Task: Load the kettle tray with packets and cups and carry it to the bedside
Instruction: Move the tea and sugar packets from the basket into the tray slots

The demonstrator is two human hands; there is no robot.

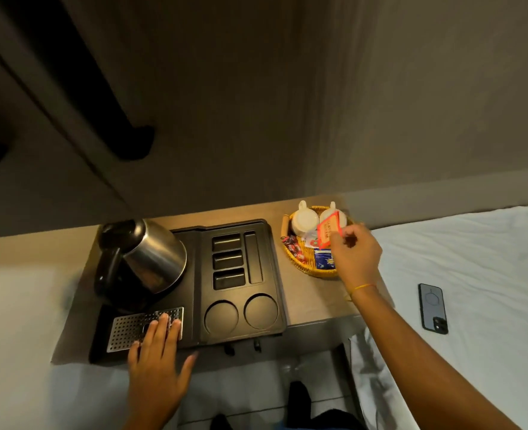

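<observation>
Left hand flat on tray; right hand lifting a packet from the basket.

Steel kettle with black handle (144, 256) stands at the left of the black moulded plastic tray (275, 274) on the brown surface (306, 293); left hand (158, 364) lies spread, grip fully open, fingertips on the perforated metal drip grille (132, 328); tray slots and round cup wells hold nothing; round yellow woven basket (303, 265) just beside the tray holds two white cups (304, 220) and sachets; right hand (354, 252), grip pinched closed, holds a red-bordered packet (327, 231) above the basket; dark phone (432, 307) lies on the white bed (473, 259).
</observation>
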